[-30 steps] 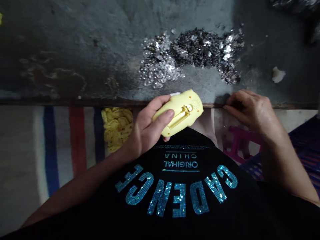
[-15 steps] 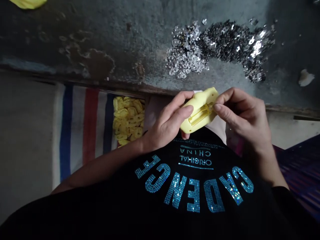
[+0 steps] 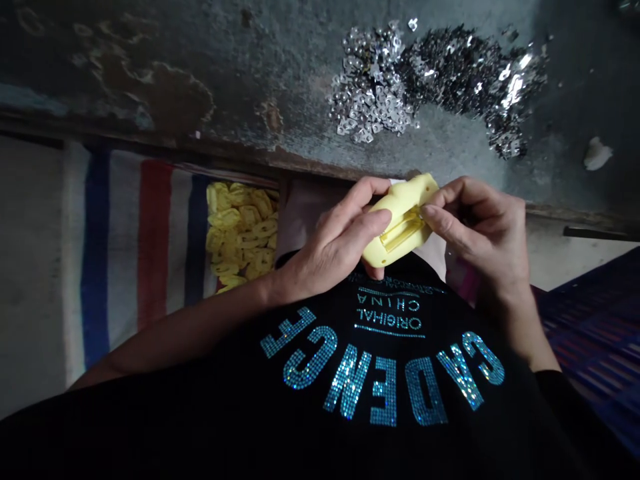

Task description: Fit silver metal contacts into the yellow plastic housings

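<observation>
A yellow plastic casing [image 3: 400,223] with a long open slot, like a battery compartment, is held up in front of my chest. My left hand [image 3: 345,233] is closed round its left side, with the thumb on the face near the slot. At the slot's right end, my right hand [image 3: 475,233] pinches thumb and forefinger together against the casing. Whatever lies between those fingertips is too small and hidden to make out. Beyond the casing, small shiny metal pieces [image 3: 375,100] lie heaped on the worn metal table [image 3: 300,127].
Lower left, a container holds many yellow plastic parts [image 3: 243,233] beside a striped woven sheet [image 3: 155,247]. A dark blue plastic crate [image 3: 595,340] stands at the right. A small whitish lump [image 3: 597,154] lies on the table, whose front edge runs just beyond my hands.
The view has shifted slightly, so the table and parts container sit further left. Both hands keep their hold, and my right fingertips remain at the slot's end.
</observation>
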Demonstrator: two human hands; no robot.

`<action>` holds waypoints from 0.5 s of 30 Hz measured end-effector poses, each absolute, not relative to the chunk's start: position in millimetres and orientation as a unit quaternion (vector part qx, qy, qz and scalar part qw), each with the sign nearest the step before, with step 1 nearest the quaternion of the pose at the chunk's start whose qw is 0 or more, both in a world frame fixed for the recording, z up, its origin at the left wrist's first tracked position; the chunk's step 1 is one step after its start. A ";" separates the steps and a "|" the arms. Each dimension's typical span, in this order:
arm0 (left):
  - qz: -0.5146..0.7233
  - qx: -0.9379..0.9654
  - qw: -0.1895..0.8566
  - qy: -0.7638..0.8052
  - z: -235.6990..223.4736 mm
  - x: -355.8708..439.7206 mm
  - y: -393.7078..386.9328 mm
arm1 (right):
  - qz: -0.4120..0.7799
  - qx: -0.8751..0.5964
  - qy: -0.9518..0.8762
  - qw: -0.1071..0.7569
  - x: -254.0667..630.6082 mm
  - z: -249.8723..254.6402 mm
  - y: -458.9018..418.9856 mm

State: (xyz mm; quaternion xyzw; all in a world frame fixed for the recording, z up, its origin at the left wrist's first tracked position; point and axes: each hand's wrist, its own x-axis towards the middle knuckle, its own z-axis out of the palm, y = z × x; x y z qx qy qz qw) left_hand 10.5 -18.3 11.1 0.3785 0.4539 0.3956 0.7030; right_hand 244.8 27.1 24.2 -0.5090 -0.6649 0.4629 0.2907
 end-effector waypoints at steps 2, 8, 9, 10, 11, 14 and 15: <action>0.398 0.382 0.699 0.455 11.9 11.0 -18.4 | 0.463 -0.515 -0.655 0.301 243.4 22.3 26.3; 0.388 0.392 0.698 0.457 14.9 12.2 -17.8 | 0.442 -0.528 -0.648 0.327 239.7 16.8 23.2; 0.386 0.393 0.699 0.457 15.2 12.6 -17.7 | 0.439 -0.529 -0.650 0.324 239.3 16.6 22.6; 0.385 0.393 0.699 0.457 15.5 13.1 -17.7 | 0.436 -0.531 -0.652 0.321 239.1 16.5 22.0; 0.384 0.393 0.700 0.457 15.6 13.6 -17.7 | 0.432 -0.533 -0.654 0.317 238.9 16.7 21.5; 0.380 0.393 0.699 0.460 15.6 14.8 -18.1 | 0.426 -0.537 -0.657 0.313 239.0 17.6 20.4; 0.378 0.396 0.699 0.460 15.5 15.0 -18.2 | 0.426 -0.538 -0.657 0.314 239.2 18.1 20.2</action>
